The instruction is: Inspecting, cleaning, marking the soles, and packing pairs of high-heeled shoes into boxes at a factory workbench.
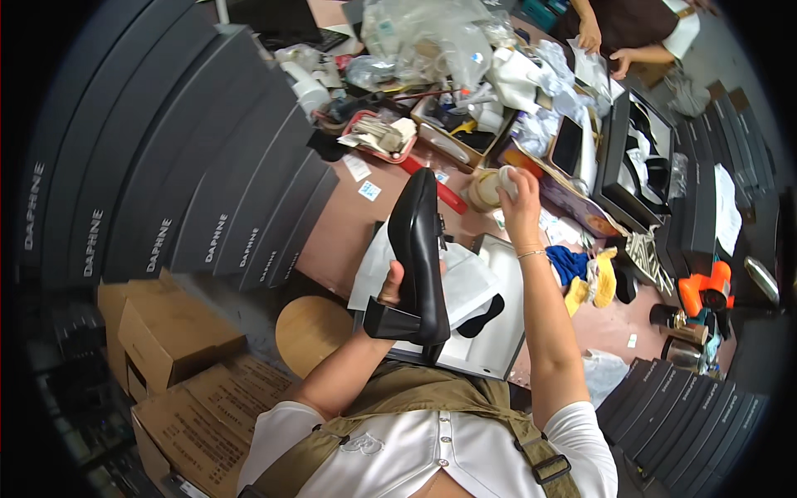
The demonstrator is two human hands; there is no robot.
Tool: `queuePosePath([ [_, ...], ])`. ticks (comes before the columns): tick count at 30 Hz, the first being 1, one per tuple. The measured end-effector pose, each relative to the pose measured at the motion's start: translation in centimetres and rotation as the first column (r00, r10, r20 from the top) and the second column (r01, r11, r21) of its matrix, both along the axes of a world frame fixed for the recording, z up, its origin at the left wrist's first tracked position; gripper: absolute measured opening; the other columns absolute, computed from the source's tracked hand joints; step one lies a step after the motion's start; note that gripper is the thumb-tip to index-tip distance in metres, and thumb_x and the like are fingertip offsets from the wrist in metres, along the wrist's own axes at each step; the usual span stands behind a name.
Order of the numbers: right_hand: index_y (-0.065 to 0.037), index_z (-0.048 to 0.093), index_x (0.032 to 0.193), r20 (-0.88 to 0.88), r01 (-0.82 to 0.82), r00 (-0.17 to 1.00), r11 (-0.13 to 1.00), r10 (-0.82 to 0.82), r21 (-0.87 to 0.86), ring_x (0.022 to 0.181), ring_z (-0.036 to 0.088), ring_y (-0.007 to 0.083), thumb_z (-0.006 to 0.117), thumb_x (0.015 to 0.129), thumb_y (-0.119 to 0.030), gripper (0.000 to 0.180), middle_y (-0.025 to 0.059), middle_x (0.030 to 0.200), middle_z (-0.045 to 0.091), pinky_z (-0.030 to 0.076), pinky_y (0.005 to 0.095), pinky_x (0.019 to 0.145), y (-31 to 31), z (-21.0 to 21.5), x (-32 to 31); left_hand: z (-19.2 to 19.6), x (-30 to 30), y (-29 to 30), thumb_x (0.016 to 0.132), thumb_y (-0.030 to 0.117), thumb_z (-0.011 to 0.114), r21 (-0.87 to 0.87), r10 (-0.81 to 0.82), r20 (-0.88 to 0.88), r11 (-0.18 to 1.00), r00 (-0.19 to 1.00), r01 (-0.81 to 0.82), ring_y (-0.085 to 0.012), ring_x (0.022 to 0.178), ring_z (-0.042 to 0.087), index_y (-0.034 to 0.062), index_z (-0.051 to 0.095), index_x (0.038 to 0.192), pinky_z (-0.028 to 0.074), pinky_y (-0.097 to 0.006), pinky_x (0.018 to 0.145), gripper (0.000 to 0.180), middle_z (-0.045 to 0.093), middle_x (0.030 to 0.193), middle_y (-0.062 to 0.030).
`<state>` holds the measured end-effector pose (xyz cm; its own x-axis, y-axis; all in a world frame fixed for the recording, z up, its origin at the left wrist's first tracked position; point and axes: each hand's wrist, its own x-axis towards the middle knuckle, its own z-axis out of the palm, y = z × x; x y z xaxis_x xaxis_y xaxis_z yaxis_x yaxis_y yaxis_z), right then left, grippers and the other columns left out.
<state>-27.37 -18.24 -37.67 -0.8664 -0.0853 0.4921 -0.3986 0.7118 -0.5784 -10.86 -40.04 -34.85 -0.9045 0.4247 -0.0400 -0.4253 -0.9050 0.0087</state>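
Head view of a cluttered workbench. The left hand (397, 286) grips a black glossy block-heeled leather shoe (417, 249), sole turned toward the left, toe pointing far and heel near; the thumb lies against the sole side just ahead of the heel, and the other fingers, hidden behind the upper, appear closed around it. The shoe is held in the air above an open white shoebox with tissue paper (490, 332) on the near part of the brown tabletop (349, 224). The right hand (519, 195) is raised farther off and to the right, its fingers curled around a small pale object, possibly a cloth or pad, just beside a round tan roll of tape (483, 189). By judgement, the step in hand is inspection or wiping of the shoe; the next move would call for bringing the right hand to the shoe's surface while the left keeps it steady. Stacked dark grey shoebox lids (191, 166) stand at left; another person's hands (602, 46) work at the far right.
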Motion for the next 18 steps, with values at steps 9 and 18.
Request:
queuePosePath([
  [9, -0.002, 0.065, 0.101, 0.571, 0.012, 0.81, 0.969, 0.136, -0.248, 0.073, 0.061, 0.0116, 0.066, 0.085, -0.016, 0.021, 0.0068, 0.085, 0.066, 0.049, 0.0266, 0.068, -1.2, 14.4, 12.3, 1.5, 1.3, -2.2, 0.076, 0.051, 0.072, -0.019, 0.044, 0.012, 0.999, 0.999, -0.044, -0.0161, 0.081, 0.064, 0.0061, 0.049, 0.119, 0.057, -0.031, 0.072, 0.067, 0.058, 0.104, -0.004],
  [18, -0.004, 0.068, 0.098, -0.002, -0.271, 0.962, 0.958, 0.272, -0.096, 0.063, 0.059, 0.021, 0.074, 0.074, -0.003, 0.025, 0.0073, 0.081, 0.059, 0.048, 0.0307, 0.053, -9.2, 17.6, 23.7, 3.4, 1.5, 0.3, 0.077, 0.057, 0.068, -0.057, -0.139, -0.165, 0.99, 0.976, 0.132, -0.0194, 0.086, 0.061, 0.006, 0.048, 0.12, 0.052, -0.035, 0.076, 0.07, 0.061, 0.092, -0.007],
])
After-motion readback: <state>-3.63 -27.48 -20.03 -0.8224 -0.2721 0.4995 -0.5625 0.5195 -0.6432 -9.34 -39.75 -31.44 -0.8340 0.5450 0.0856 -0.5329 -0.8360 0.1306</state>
